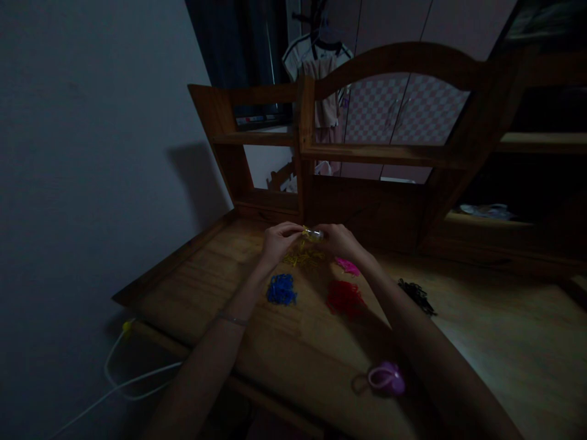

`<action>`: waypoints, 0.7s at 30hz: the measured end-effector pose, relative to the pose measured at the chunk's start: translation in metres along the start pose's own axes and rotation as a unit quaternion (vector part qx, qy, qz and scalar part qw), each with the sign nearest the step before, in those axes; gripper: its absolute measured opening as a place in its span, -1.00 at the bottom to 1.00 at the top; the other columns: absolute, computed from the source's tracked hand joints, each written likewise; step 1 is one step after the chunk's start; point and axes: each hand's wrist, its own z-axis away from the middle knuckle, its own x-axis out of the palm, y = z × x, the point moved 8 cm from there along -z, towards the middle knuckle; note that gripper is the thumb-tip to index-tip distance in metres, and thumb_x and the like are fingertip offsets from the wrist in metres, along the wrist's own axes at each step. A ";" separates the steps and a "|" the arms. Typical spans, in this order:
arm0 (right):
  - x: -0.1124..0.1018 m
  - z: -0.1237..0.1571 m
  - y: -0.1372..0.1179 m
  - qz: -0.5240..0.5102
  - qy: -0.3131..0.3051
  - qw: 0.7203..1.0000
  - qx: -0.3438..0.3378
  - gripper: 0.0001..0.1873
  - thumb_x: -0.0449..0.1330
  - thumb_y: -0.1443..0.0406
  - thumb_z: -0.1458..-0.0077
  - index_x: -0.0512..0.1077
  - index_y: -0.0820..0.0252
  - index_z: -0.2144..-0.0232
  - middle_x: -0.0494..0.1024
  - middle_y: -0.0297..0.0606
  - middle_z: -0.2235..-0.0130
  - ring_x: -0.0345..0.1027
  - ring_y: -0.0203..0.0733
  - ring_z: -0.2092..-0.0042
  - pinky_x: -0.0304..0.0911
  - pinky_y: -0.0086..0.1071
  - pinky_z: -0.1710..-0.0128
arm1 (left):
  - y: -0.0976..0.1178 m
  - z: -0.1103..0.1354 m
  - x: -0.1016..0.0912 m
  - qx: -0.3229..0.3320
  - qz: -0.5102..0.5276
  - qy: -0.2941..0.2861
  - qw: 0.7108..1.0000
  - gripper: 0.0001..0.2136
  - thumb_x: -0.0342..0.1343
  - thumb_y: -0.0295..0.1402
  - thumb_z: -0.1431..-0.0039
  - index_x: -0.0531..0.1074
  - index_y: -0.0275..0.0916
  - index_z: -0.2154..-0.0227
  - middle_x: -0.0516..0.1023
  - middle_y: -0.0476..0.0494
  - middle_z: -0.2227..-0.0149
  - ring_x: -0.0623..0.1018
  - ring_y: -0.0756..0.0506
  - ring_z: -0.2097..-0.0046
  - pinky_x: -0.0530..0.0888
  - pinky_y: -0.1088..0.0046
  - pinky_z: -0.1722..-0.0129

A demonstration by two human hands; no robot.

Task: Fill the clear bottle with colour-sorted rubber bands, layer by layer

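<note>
Over the back of the desk, both my hands meet at a small clear bottle with yellow showing at its left end. My right hand grips the bottle's right end. Fingers of my left hand are pinched at the yellow end, on what look like yellow rubber bands. Below them lies a loose pile of yellow rubber bands. Nearer me are a blue pile and a red pile. A pink pile sits beside my right wrist, and a black pile is right of that forearm.
A purple object with a loop lies near the front of the wooden desk. Wooden shelving rises along the back. A wall borders the left side, and a white cable hangs by the desk's left corner.
</note>
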 end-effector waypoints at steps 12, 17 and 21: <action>-0.004 0.002 0.002 0.024 0.004 1.000 0.015 -0.60 0.29 0.16 0.00 0.49 0.00 0.06 0.61 -0.26 0.25 0.46 -0.14 0.23 0.09 -0.46 0.39 | 0.000 0.000 0.011 0.041 -0.008 -0.069 0.997 -0.87 0.20 -0.42 -0.11 0.62 -0.14 0.30 0.49 -0.11 0.22 0.49 -0.07 0.12 0.43 0.37 0.08; -0.002 0.001 0.001 0.027 -0.006 0.999 0.017 -0.60 0.28 0.15 -0.03 0.49 -0.01 0.04 0.62 -0.26 0.24 0.47 -0.13 0.21 0.12 -0.45 0.36 | -0.008 0.000 0.006 0.019 0.004 -0.052 0.998 -0.90 0.23 -0.37 -0.08 0.63 -0.14 0.34 0.52 -0.10 0.27 0.52 -0.06 0.20 0.45 0.42 0.18; 0.000 0.002 -0.001 0.021 -0.007 1.000 0.007 -0.58 0.29 0.16 -0.03 0.48 -0.02 0.01 0.62 -0.27 0.20 0.47 -0.15 0.20 0.14 -0.46 0.34 | -0.011 0.000 0.000 0.002 0.015 -0.023 1.000 -0.93 0.26 -0.34 -0.04 0.62 -0.17 0.41 0.55 -0.10 0.33 0.55 -0.07 0.24 0.46 0.42 0.22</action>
